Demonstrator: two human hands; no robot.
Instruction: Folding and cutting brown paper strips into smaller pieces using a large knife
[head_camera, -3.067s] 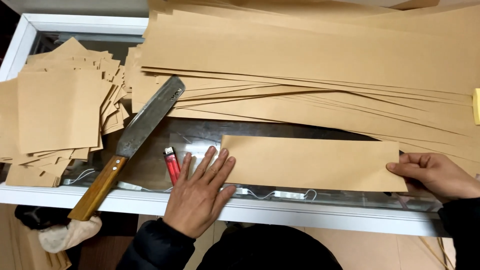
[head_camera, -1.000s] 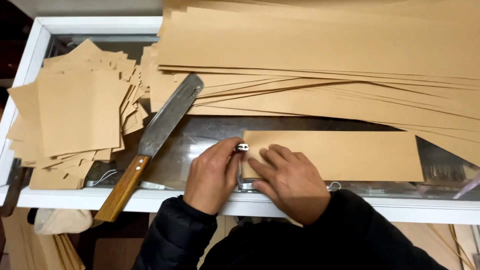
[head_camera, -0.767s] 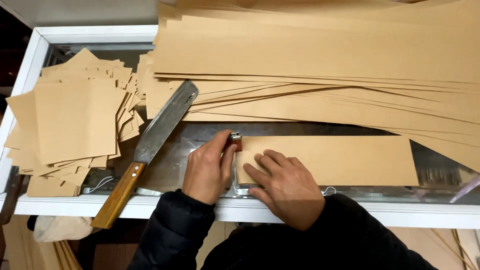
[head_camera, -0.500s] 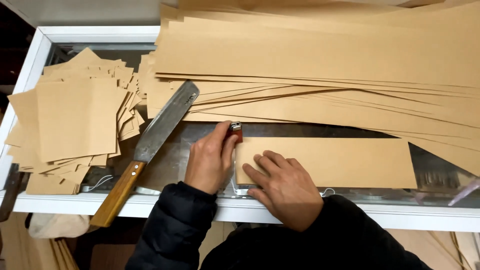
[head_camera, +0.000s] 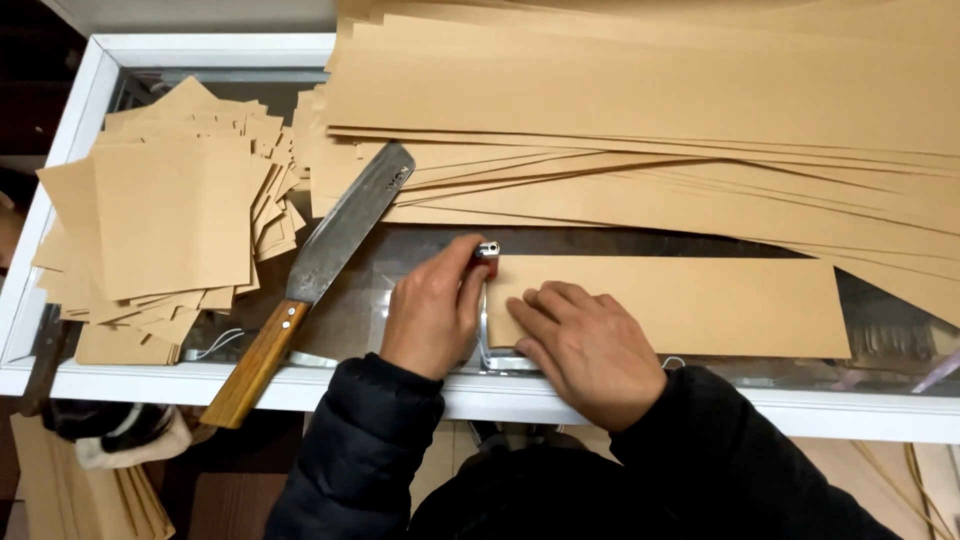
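Warm even overhead light, soft shadows, faint glass glare, sharp focus

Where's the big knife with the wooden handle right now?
The knife lies diagonally on the glass counter just left of the left hand, between the pile of cut paper squares and the long paper strips; neither hand touches it.

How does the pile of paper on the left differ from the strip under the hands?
The square pieces are short and heaped loosely in a fanned, untidy stack; the long strip lies flat as a single length. The right hand presses the strip, while no hand touches the squares. Both are brown paper.
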